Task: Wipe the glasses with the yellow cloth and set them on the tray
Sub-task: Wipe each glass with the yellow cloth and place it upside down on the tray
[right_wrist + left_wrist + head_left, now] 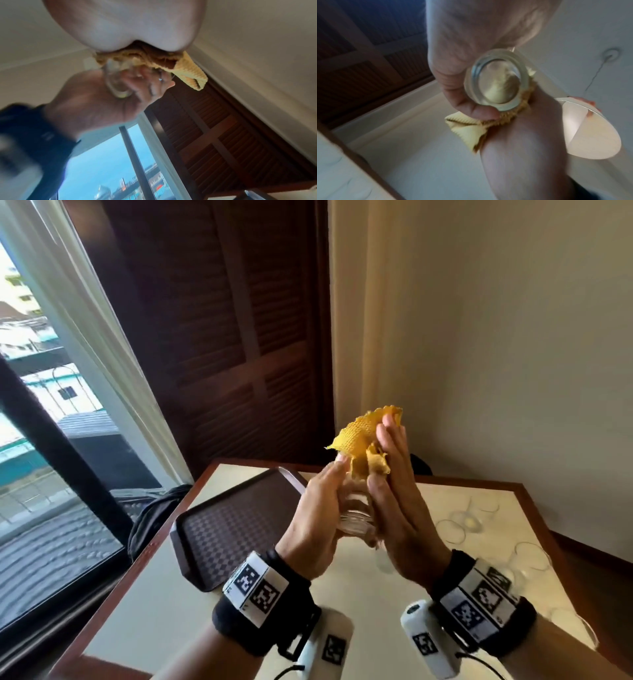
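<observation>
Above the table, my left hand [325, 498] grips a clear glass [356, 515] by its side, base towards me. My right hand [394, 474] holds the yellow cloth [359, 436] against the glass's right side, fingers straight up and thumb pinching the cloth at the rim. Part of the cloth sticks up above the glass. In the left wrist view the glass base [496, 81] shows yellow through it, with the cloth [467, 129] bunched between glass and right hand [522, 135]. The right wrist view shows the cloth [188, 71] under my right palm and the left hand [96, 101] round the glass [116, 83].
A dark checked tray [219, 529] lies on the left of the table [191, 611]. Several more clear glasses [455, 529] stand on the right side, one near the right edge [531, 556]. A dark bag [157, 508] sits by the window. Walls close the far side.
</observation>
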Available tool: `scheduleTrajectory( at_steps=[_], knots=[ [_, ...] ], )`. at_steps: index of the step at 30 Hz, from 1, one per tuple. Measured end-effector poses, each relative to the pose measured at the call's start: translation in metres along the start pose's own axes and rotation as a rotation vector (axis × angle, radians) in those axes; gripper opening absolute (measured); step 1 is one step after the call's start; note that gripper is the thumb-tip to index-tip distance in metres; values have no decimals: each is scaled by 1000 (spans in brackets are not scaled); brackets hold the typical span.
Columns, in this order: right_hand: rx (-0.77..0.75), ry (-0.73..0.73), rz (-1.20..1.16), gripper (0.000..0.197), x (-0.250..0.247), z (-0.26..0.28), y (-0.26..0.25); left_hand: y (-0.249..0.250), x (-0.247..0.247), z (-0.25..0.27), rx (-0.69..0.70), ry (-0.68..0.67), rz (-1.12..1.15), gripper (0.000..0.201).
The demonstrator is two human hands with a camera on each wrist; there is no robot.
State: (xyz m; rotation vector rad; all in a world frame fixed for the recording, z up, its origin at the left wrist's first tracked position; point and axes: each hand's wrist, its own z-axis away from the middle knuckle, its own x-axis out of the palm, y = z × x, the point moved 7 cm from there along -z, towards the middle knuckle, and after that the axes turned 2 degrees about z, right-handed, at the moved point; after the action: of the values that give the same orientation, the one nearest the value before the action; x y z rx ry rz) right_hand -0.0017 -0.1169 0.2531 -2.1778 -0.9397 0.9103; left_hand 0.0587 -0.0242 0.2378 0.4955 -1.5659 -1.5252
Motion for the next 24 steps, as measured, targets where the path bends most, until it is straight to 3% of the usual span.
scheduleTrajectory(
  at_steps=[2, 6, 8, 10, 12, 14, 16, 18, 20, 21, 24],
  knots=[
    [-25, 29, 51, 63, -1, -3, -4, -5, 1, 5, -13, -39, -10, 55],
    [-348, -39, 396, 58, 15, 12, -27, -2, -8, 10, 16, -79, -32, 48],
    [-354, 16, 381, 54, 6, 1, -24, -2, -10, 14, -21, -115, -39, 48],
    [-206, 73, 193, 42, -3, -12, -16, -2, -16, 16, -21, -138, -40, 35],
    [-35, 109, -47, 27, 1, -15, -7, 4, -25, 14, 66, -152, -126, 25],
    [136, 137, -183, 30, 12, -14, 3, 12, -36, 12, 173, -148, -241, 26],
    [253, 181, -274, 33, 25, -11, 8, 13, -50, 8, 213, -110, -307, 55],
    [441, 215, -528, 36, 44, -11, 15, 7, -66, 2, 212, -99, -317, 88],
    [566, 271, -733, 42, 59, -14, 20, 5, -79, 0, 227, -114, -315, 105],
    [608, 314, -769, 43, 65, -16, 22, 10, -86, 0, 250, -120, -287, 104],
    [720, 378, -776, 43, 93, -18, 28, 33, -112, -2, 410, -122, -103, 64]
  ],
)
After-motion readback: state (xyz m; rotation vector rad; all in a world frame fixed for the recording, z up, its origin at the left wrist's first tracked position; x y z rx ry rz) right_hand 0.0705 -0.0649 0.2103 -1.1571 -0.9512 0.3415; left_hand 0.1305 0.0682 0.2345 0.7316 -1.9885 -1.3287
